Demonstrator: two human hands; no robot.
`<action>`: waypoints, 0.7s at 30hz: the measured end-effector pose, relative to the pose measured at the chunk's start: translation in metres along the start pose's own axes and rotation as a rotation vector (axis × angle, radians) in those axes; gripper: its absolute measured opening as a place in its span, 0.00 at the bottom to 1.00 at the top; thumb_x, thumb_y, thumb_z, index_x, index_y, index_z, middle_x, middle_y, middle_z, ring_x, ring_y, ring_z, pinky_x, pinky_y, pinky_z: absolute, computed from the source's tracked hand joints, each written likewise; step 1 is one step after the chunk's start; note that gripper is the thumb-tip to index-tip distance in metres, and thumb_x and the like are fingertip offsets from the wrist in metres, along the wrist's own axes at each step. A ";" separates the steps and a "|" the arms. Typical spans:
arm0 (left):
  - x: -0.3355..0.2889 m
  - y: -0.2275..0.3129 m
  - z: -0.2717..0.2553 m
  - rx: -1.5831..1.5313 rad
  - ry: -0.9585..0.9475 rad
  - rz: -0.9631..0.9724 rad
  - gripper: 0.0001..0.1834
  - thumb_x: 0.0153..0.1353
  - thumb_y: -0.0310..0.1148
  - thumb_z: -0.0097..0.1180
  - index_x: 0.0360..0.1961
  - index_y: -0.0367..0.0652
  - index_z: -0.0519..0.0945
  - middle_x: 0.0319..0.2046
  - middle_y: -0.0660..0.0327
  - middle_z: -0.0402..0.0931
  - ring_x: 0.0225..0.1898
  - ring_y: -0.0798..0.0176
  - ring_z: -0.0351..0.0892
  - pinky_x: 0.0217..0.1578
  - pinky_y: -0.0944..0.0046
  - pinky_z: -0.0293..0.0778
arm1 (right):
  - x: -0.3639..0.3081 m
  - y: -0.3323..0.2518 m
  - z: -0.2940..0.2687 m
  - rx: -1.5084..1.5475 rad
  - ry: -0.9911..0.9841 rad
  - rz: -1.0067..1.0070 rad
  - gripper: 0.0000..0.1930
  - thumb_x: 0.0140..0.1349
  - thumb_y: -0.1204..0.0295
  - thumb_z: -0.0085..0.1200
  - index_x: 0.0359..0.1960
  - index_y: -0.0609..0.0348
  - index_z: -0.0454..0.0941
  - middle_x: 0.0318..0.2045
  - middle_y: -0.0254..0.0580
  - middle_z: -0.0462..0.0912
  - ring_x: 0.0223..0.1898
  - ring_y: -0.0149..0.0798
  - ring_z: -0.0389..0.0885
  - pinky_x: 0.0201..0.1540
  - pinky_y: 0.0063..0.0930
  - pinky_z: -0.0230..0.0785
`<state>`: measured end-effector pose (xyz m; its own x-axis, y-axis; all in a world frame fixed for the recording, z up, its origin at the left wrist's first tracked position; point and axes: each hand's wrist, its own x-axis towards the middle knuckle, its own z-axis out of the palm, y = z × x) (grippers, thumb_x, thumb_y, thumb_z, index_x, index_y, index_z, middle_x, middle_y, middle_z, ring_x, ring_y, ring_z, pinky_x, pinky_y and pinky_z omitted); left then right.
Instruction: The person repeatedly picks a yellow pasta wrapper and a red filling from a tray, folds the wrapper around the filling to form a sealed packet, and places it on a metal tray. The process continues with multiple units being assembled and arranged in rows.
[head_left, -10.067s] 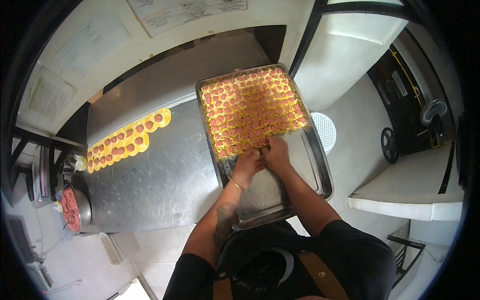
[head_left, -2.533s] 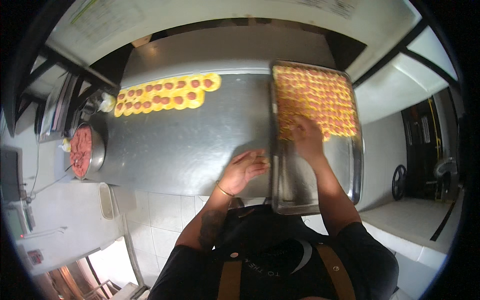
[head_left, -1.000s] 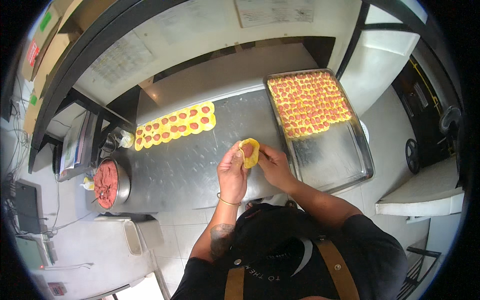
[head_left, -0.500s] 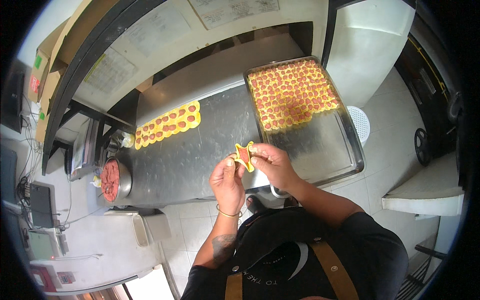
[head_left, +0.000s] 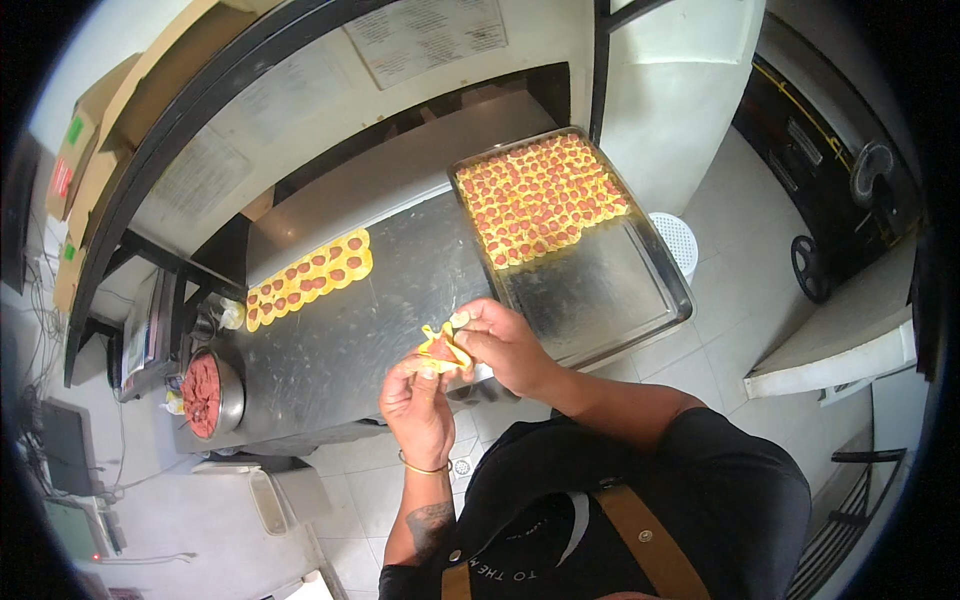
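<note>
A yellow-wrapped dumpling [head_left: 441,349] with pink meat filling is held up between my two hands above the near edge of the metal table. My left hand [head_left: 420,408] pinches its lower side with thumb and fingers. From the other side, my right hand [head_left: 508,352] has thumb and fingertips closed on the wrapper's edge. The wrapper is folded up partway around the meat, which shows in the middle. Left of my hands, two rows of flat yellow wrappers [head_left: 328,257], each with a ball of meat, lie on the table.
A large metal tray [head_left: 605,285] stands at the right, its far part packed with rows of open-topped dumplings [head_left: 540,190]. At the table's left end sits a metal bowl [head_left: 234,405] of pink ground meat [head_left: 200,395]. A white perforated stool [head_left: 674,245] stands beyond the tray.
The dumpling has tilted and its wrapper edges have shifted between my fingers. Both hands have moved slightly left and down in view, and the whole scene has shifted left.
</note>
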<state>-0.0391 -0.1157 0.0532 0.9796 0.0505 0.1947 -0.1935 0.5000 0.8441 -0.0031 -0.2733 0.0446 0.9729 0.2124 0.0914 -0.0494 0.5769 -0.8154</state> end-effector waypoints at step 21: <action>-0.041 0.086 -0.108 -0.155 -0.026 0.039 0.05 0.72 0.25 0.57 0.47 0.38 0.79 0.53 0.53 0.81 0.50 0.60 0.83 0.51 0.60 0.81 | -0.047 0.060 0.130 -1.000 -0.022 -0.488 0.34 0.52 0.65 0.77 0.60 0.60 0.74 0.47 0.43 0.83 0.45 0.36 0.82 0.51 0.33 0.75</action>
<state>-0.0901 0.0189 0.0640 0.9692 0.0511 0.2408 -0.2191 0.6253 0.7490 -0.0812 -0.1462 0.0661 0.8335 0.1561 0.5300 0.5516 -0.2910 -0.7817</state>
